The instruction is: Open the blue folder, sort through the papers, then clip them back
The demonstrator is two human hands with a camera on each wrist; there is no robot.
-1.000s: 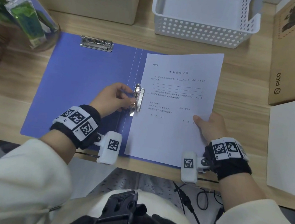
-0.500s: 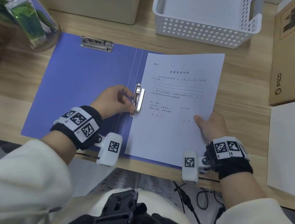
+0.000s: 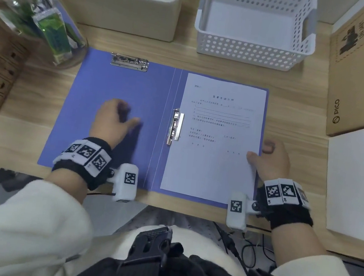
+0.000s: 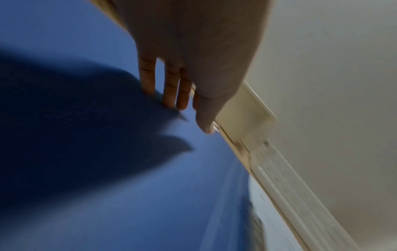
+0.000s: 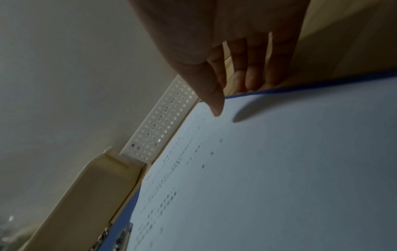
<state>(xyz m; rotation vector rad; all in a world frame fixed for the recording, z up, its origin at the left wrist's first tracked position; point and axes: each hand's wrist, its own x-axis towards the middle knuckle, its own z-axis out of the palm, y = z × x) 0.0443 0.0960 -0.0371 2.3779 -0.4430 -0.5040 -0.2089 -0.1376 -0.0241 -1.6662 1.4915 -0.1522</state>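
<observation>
The blue folder [image 3: 119, 84] lies open on the wooden table. A printed white paper [image 3: 214, 164] lies square on its right half, with the side metal clip [image 3: 175, 126] flat on the paper's left edge. A second metal clip [image 3: 129, 62] sits at the top of the left cover. My left hand [image 3: 126, 114] hovers blurred over the left cover with straight fingers [image 4: 169, 95], holding nothing. My right hand [image 3: 258, 152] is at the paper's right edge, thumb over the sheet [image 5: 300, 152], fingertips [image 5: 251, 83] at the folder's rim.
At the back stand a white perforated basket [image 3: 251, 52] and a cream box [image 3: 115, 3]. A glass jar [image 3: 38, 14] with green packets is back left. A cardboard box [image 3: 362, 79] and a white board [image 3: 359, 182] lie to the right.
My left hand let go of the side clip and moved left over the cover. The clip now lies flat on the paper, which went from tilted to square in the folder.
</observation>
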